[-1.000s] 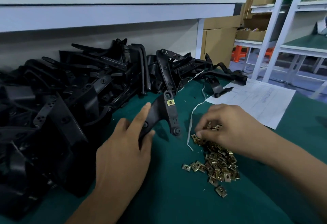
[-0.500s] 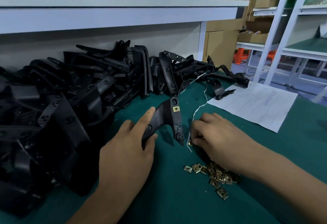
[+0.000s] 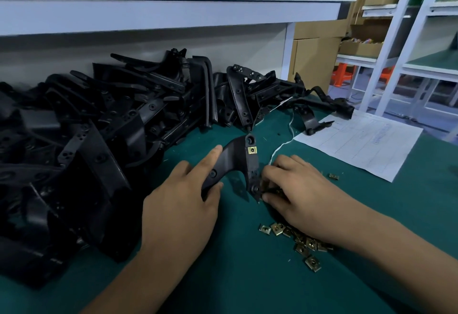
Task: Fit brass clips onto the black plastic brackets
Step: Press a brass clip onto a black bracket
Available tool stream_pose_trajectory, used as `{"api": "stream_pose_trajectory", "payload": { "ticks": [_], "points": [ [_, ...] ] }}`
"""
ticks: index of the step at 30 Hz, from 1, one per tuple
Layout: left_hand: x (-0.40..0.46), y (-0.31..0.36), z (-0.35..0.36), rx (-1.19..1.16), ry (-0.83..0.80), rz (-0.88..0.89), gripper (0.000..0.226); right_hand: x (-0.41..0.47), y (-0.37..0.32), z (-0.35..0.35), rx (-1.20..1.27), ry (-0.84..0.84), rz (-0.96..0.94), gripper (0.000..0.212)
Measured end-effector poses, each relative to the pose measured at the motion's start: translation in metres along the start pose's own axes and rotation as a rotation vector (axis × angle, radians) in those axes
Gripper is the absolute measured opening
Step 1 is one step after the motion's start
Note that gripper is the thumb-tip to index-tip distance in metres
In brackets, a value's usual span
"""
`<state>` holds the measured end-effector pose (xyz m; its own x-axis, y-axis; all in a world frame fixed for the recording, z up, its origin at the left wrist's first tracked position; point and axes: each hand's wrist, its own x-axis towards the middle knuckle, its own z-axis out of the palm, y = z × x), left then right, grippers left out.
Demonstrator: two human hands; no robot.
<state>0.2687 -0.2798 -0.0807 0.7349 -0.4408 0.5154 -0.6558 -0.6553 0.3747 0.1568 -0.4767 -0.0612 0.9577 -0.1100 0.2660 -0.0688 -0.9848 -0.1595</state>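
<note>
Now bracket (image 3: 233, 162) within left grip (image 3: 183, 204)

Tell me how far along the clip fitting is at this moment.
Done: one brass clip sits on the bracket gripped by the left hand. In hand: the right hand works at that bracket's lower end; what its fingers hold is hidden. Left: a big pile of brackets and loose clips on the green mat.

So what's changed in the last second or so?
The right hand left the pile of brass clips and moved to the lower end of the bracket. The left hand still holds the bracket, one clip already on it.
</note>
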Motion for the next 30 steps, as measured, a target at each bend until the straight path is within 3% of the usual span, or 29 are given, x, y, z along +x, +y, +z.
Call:
{"api": "stream_pose_trajectory", "payload": {
  "ticks": [14, 24, 26, 30],
  "points": [
    [0.001, -0.004, 0.002, -0.117, 0.017, -0.089, 0.064, 0.004, 0.008, -0.002, 0.144, -0.006, -0.046, 0.007],
    [0.003, -0.01, 0.006, -0.14, 0.011, -0.097, 0.066, 0.003, 0.005, 0.001, 0.258, 0.031, 0.03, 0.035],
    [0.003, -0.011, 0.006, -0.152, 0.005, -0.093, 0.066, 0.003, 0.006, -0.002, 0.381, 0.067, 0.074, 0.032],
    [0.002, -0.011, 0.006, -0.183, -0.009, -0.085, 0.066, 0.002, 0.002, -0.015, 0.917, 0.126, 0.164, 0.019]
  ]
}}
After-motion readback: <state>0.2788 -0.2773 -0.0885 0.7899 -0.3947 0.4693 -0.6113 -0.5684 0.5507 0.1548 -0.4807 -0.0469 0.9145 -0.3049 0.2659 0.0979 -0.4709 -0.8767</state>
